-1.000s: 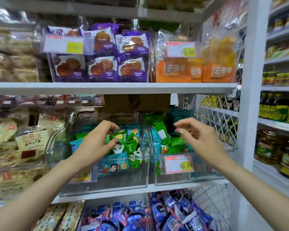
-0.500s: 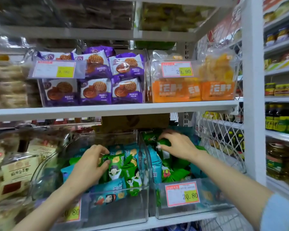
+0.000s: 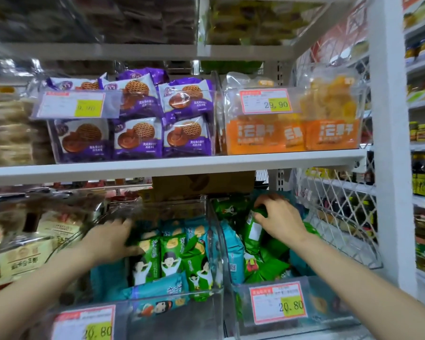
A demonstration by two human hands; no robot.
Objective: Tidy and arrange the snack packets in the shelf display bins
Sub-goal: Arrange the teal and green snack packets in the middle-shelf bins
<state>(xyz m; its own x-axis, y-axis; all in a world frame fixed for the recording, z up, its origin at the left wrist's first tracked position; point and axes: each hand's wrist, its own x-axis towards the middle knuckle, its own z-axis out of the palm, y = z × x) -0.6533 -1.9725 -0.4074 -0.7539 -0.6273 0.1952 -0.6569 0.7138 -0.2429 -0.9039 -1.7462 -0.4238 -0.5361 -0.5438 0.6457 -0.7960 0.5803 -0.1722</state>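
Two bare hands reach into clear plastic display bins on the lower shelf of a white store rack. Far left on that shelf sit beige snack bags [image 3: 22,253], blurred behind glossy plastic. Next comes the left bin [image 3: 157,320], a clear tub with a price label reading 20.80 on its front. The left hand [image 3: 108,241] is inside it, motion-blurred, its fingers [image 3: 127,225] curled over the tops of upright green packets [image 3: 172,256] printed with a cartoon child; whether the fingers actually pinch a packet cannot be told. Teal packets [image 3: 157,288] lie in front of and behind the green ones. Just beside it, touching wall to wall, is the right bin [image 3: 329,307], also labelled 20.80, holding a loose heap of green and teal packets. The right hand [image 3: 279,219] is toward the back of this bin, fingers [image 3: 261,212] pressed together around the top of one green packet [image 3: 254,229] that stands tilted above the heap. On the upper shelf [image 3: 182,165], purple biscuit packs [image 3: 138,138] fill a clear bin on the left, and orange dried fruit bags [image 3: 329,133] fill one on the right, tagged 29.90. White wire mesh [image 3: 341,204] closes the rack's right side, with jars and bottles on shelves beyond.
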